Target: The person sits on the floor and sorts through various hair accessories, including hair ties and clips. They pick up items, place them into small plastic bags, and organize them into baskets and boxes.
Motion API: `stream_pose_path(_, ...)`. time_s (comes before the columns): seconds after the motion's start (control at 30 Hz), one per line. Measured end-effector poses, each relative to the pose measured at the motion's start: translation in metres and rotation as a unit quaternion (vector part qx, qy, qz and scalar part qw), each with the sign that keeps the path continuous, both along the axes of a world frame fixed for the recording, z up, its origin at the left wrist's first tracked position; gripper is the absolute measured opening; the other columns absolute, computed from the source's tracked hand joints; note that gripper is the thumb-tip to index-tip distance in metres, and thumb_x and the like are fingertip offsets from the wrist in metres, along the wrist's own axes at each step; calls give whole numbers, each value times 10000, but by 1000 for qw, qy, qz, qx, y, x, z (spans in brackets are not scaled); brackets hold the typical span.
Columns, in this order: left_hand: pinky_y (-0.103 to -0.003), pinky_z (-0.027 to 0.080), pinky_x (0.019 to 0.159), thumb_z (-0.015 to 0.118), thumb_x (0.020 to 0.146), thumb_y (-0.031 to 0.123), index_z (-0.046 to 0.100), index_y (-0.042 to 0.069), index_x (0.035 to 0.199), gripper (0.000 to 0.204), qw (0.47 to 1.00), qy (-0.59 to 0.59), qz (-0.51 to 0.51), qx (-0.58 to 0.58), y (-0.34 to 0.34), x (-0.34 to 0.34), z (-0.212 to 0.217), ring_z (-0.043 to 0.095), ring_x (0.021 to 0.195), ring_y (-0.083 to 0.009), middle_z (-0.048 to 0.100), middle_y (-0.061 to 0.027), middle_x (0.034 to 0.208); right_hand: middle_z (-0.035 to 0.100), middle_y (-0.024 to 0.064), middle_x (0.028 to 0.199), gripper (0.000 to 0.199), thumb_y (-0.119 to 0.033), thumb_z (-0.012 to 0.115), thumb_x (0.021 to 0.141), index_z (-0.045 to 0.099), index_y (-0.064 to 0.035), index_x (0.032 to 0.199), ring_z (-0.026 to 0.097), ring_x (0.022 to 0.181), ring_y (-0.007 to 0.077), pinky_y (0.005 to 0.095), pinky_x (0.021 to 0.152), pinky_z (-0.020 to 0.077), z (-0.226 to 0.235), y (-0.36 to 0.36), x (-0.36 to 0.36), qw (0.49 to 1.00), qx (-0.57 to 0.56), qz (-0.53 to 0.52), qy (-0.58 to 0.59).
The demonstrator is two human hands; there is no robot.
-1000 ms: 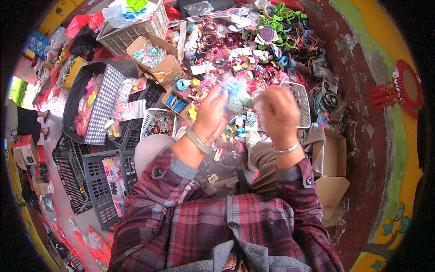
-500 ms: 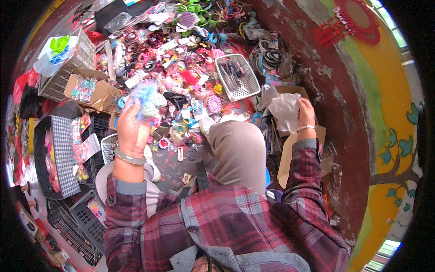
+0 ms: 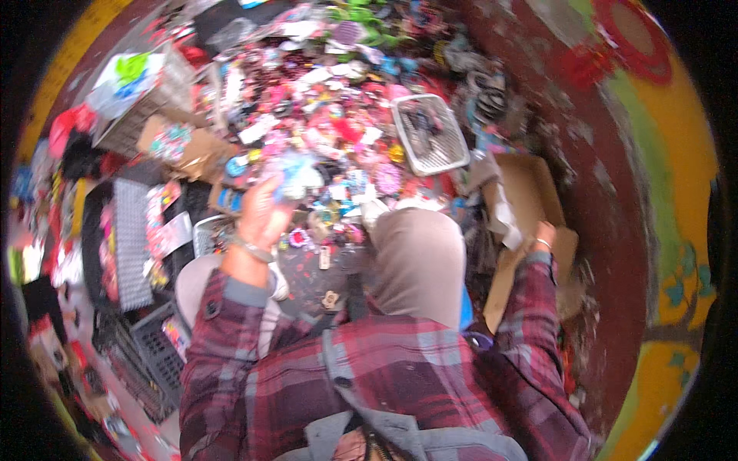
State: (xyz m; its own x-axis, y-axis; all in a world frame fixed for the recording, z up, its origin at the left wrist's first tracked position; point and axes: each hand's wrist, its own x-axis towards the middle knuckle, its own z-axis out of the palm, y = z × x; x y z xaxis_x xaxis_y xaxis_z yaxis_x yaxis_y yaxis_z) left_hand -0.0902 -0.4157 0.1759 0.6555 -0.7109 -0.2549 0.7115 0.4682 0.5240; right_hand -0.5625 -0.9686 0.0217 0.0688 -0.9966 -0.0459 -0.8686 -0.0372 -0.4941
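Note:
My left hand is raised over a spread of small colourful trinkets and is closed around a fluffy pale blue item. A metal bangle sits on that wrist. My right hand reaches out to the right, into a brown cardboard box, where it touches a pale piece of paper or cloth. Whether its fingers grip that piece is not visible through the blur. Both sleeves are maroon plaid. A beige-covered knee sits between my arms.
A white wire basket stands among the trinkets at the upper middle. Dark plastic crates and a checked panel lie at the left. A cardboard box of beads is at the upper left. A red, yellow and green painted wall curves along the right.
My hands, together over the fluffy blue item a second ago, have parted. The left keeps the item raised; the right has gone out to the cardboard box. The view has swung right.

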Motion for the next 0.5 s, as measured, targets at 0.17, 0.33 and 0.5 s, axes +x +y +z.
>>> stream_pose_path(0.17, -415, 456, 860, 454, 868, 87, 447, 36, 1210, 345, 996, 81, 14, -14, 7, -15, 25, 528, 1053, -255, 530, -123, 1167, 580, 47, 1076, 331, -80, 583, 814, 546, -37, 1140, 546, 948, 134, 235, 812, 424, 114, 170, 225, 861, 88, 248, -436)
stream_pose_path(0.33, -393, 476, 820, 480, 854, 98, 523, 12, 1082, 248, 998, 64, 15, -1, 31, -41, 61, 581, 930, -224, 594, -109, 1018, 336, 162, 1357, 800, -32, 736, 529, 426, -85, 1265, 313, 1257, 338, 402, 1016, 284, 263, 373, 325, 674, -128, 700, -199)
stream_pose_path(0.5, -390, 497, 717, 492, 840, 97, 560, 51, 977, 159, 995, 96, 8, 17, 71, -62, 86, 595, 825, -197, 605, -69, 905, 344, 124, 1363, 718, -205, 778, 534, 507, -159, 1197, 289, 1270, 346, 453, 990, 281, 292, 460, 358, 518, -164, 831, -121)
